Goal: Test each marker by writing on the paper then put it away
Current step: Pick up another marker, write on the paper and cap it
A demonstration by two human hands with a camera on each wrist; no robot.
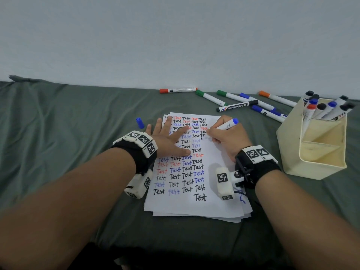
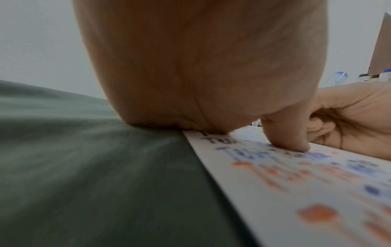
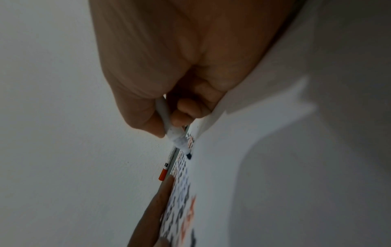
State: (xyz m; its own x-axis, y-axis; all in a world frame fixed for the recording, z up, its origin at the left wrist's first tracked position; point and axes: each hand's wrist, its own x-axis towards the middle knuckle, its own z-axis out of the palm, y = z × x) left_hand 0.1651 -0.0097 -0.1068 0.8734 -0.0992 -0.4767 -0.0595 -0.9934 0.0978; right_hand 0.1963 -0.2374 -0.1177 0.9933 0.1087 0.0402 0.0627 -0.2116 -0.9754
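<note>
Mid-word with the white blue-ended marker (image 1: 227, 125) on the white paper stack (image 1: 212, 203).

The right hand (image 1: 228, 139) pinches the marker low on its barrel, tip on the paper's upper right, so the stroke stays steady. The left hand (image 1: 169, 137) lies flat, fingers spread, pinning the paper. Left of the paper lies the loose blue cap (image 1: 139, 122); right of it stands the cream holder (image 1: 315, 145); loose markers (image 1: 236, 106) beyond, nothing blocking.

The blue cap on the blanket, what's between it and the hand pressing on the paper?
Nothing: in the head view only bare green blanket lies between the loose blue cap and the left hand, which presses flat on the paper.
</note>
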